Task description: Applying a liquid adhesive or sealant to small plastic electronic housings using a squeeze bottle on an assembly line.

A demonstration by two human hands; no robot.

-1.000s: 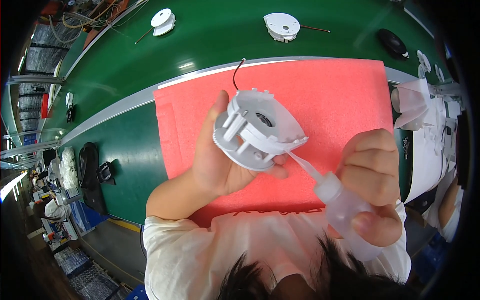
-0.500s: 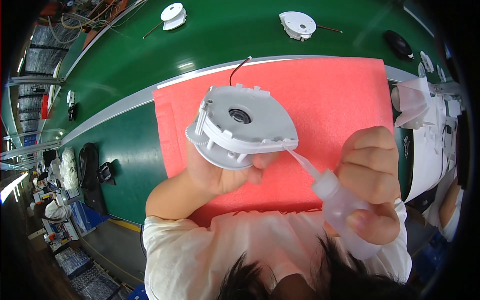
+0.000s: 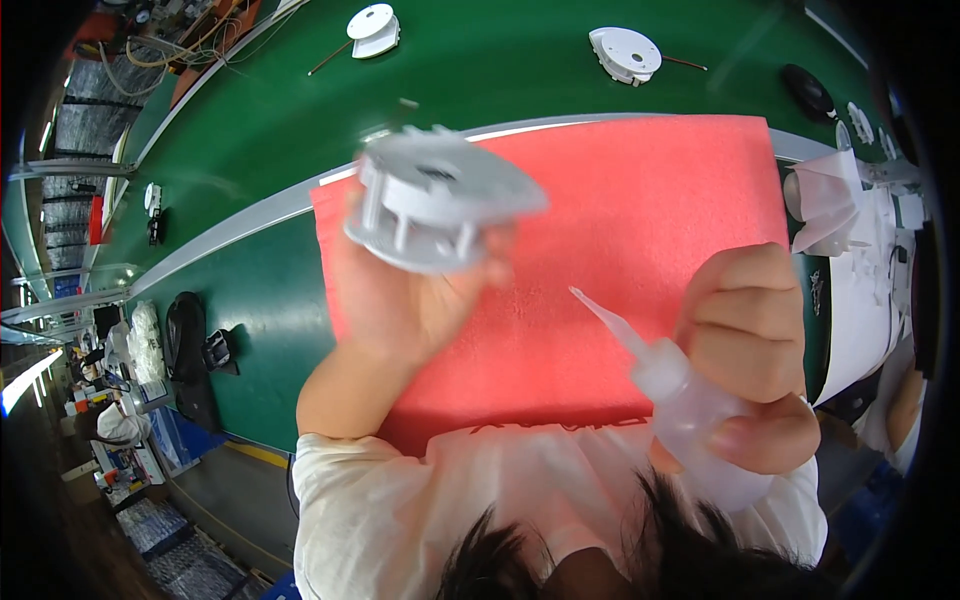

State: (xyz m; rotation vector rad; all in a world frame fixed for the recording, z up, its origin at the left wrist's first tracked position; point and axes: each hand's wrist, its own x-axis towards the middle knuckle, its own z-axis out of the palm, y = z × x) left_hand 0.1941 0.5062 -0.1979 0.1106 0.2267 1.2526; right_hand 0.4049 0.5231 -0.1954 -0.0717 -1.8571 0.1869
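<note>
My left hand [image 3: 410, 300] grips a white plastic housing [image 3: 440, 185] from below, over the far left part of a pink foam mat [image 3: 600, 230]. The housing is slightly blurred; two plates joined by short posts show, with a dark round opening in the top one. In my right hand [image 3: 750, 340], fingers wrapped round it, is a translucent squeeze bottle [image 3: 690, 410] with a long thin nozzle. Its tip points up and left over the mat, apart from the housing.
Beyond the mat, a green belt [image 3: 500, 70] carries two similar white housings [image 3: 373, 30] [image 3: 626, 55] with wires and a black mouse-shaped object [image 3: 807, 91]. White sheets [image 3: 870, 270] lie at the right. Black items [image 3: 185, 350] rest on the green table at the left.
My left hand has moved the housing up and left, away from the nozzle tip. The bottle stays nearly in place. The housings on the belt appear shifted slightly right.
</note>
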